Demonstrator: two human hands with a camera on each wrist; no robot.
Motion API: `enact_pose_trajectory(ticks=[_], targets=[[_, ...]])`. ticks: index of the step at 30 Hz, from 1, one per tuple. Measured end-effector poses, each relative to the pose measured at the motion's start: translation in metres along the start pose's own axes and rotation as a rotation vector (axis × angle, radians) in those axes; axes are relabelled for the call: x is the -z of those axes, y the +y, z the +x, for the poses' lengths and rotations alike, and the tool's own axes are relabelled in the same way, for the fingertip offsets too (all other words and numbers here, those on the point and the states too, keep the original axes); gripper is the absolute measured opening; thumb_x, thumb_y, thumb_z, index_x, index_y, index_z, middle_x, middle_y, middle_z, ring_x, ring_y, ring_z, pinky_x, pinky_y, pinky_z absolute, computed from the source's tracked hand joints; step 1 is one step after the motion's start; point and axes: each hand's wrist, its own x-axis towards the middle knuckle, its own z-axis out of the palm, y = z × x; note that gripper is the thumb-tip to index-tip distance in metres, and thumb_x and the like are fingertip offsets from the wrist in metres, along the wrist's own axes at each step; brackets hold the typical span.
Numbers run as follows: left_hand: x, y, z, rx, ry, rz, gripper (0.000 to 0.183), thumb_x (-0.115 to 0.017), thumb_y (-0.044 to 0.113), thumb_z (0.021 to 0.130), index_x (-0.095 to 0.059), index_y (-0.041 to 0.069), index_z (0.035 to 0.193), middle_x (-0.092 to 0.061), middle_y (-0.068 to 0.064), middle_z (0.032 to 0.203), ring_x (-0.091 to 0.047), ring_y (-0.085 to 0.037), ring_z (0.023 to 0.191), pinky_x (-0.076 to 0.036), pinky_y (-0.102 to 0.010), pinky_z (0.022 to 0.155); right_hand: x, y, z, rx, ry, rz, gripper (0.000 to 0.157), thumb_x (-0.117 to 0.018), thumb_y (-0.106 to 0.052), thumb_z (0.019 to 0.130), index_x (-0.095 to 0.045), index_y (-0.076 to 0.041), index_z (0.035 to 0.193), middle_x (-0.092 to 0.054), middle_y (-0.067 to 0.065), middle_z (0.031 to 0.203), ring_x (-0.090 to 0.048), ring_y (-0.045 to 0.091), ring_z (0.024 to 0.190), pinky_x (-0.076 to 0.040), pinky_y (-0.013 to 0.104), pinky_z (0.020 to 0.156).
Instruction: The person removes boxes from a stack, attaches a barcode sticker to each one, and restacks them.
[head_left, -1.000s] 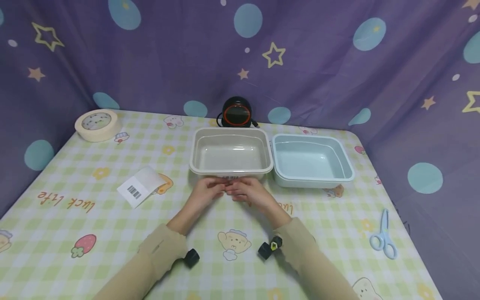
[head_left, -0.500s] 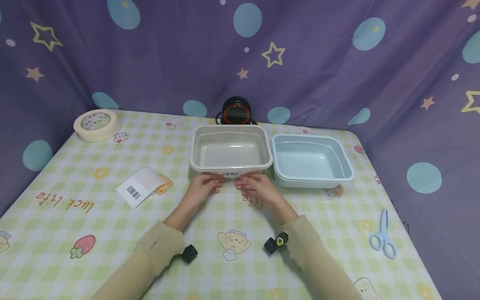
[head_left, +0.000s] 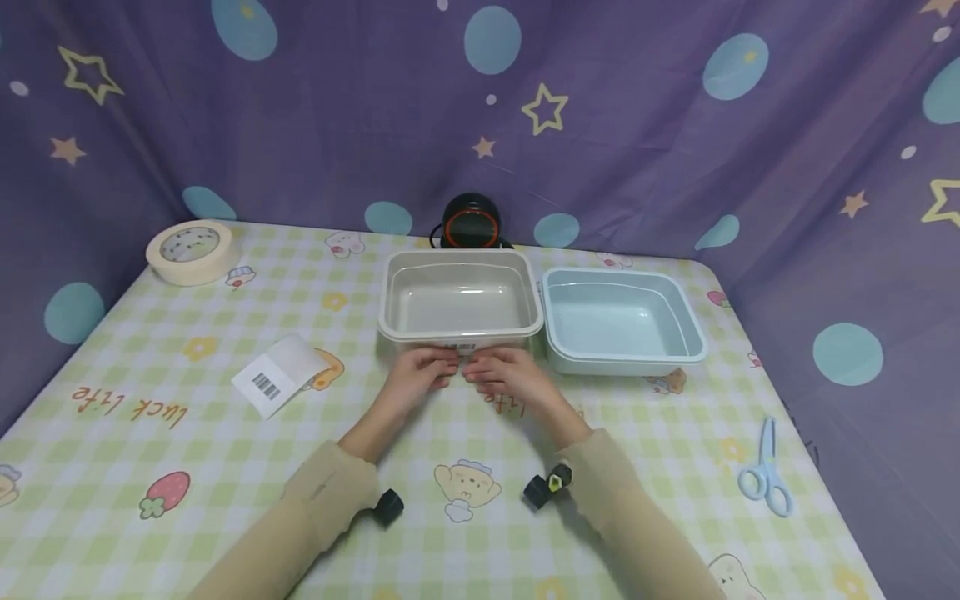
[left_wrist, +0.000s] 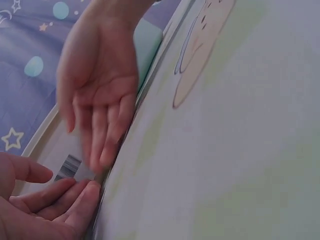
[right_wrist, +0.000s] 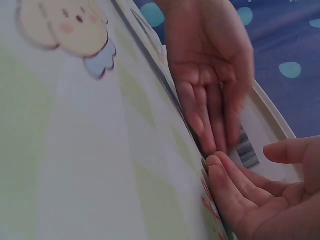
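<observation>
A grey-beige plastic box [head_left: 461, 312] stands mid-table in the head view. Its near wall carries a white barcode label [left_wrist: 69, 166]. My left hand [head_left: 414, 377] touches the lower front of that wall, at the label's left side. Opposite it, my right hand [head_left: 512, 377] rests its fingertips by the label's right side. Both wrist views show the fingers of each hand fairly straight, the two sets of fingertips almost meeting low on the wall by the tabletop. Part of the label is hidden behind the fingers.
A light blue box [head_left: 626, 362] stands right beside the grey one. Behind is a black round device [head_left: 471, 225] with an orange ring. Folded white paper with a barcode [head_left: 277, 375] lies left, a tape roll [head_left: 193, 265] far left, blue scissors [head_left: 767, 475] at right.
The fingertips parted sideways along the box front, then came nearer each other again. Compared with a second ago, the grey box sits slightly farther back and more of its label shows.
</observation>
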Motion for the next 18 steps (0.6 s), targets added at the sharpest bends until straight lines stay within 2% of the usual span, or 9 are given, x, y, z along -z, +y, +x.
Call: enact_pose_trajectory(ticks=[3, 7, 12, 18], targets=[[-0.004, 0.001, 0.0, -0.023, -0.001, 0.013, 0.03, -0.049, -0.003, 0.093, -0.059, -0.014, 0.119, -0.062, -0.03, 0.123, -0.067, -0.016, 0.095, -0.056, -0.017, 0.076, -0.005, 0.0, 0.005, 0.007, -0.007, 0.015, 0.038, -0.044, -0.009, 0.099, -0.049, 0.012, 0.13, -0.062, 0.029, 0.123, -0.068, 0.027, 0.108, -0.058, 0.03, 0.089], [-0.003, 0.001, 0.002, -0.012, 0.017, 0.025, 0.03, -0.049, -0.001, 0.094, -0.06, -0.013, 0.12, -0.062, -0.029, 0.123, -0.067, -0.022, 0.1, -0.057, -0.02, 0.08, -0.004, 0.001, 0.007, 0.002, 0.004, 0.045, 0.037, -0.045, -0.007, 0.098, -0.051, 0.013, 0.128, -0.061, 0.03, 0.124, -0.069, 0.022, 0.104, -0.058, 0.027, 0.087], [0.005, -0.003, 0.004, 0.019, 0.039, 0.051, 0.028, -0.052, 0.001, 0.093, -0.062, -0.01, 0.117, -0.064, -0.026, 0.122, -0.066, -0.026, 0.104, -0.057, -0.024, 0.083, 0.008, 0.001, 0.002, -0.012, 0.035, 0.044, 0.037, -0.044, -0.008, 0.099, -0.05, 0.013, 0.129, -0.061, 0.03, 0.125, -0.069, 0.021, 0.104, -0.058, 0.028, 0.088], [0.019, -0.001, -0.003, 0.06, 0.061, 0.059, 0.03, -0.053, 0.005, 0.095, -0.061, -0.007, 0.121, -0.063, -0.022, 0.126, -0.065, -0.026, 0.11, -0.056, -0.018, 0.081, 0.018, 0.004, -0.006, -0.027, 0.082, 0.027, 0.037, -0.044, -0.009, 0.099, -0.05, 0.009, 0.131, -0.062, 0.028, 0.125, -0.069, 0.021, 0.105, -0.057, 0.029, 0.09]])
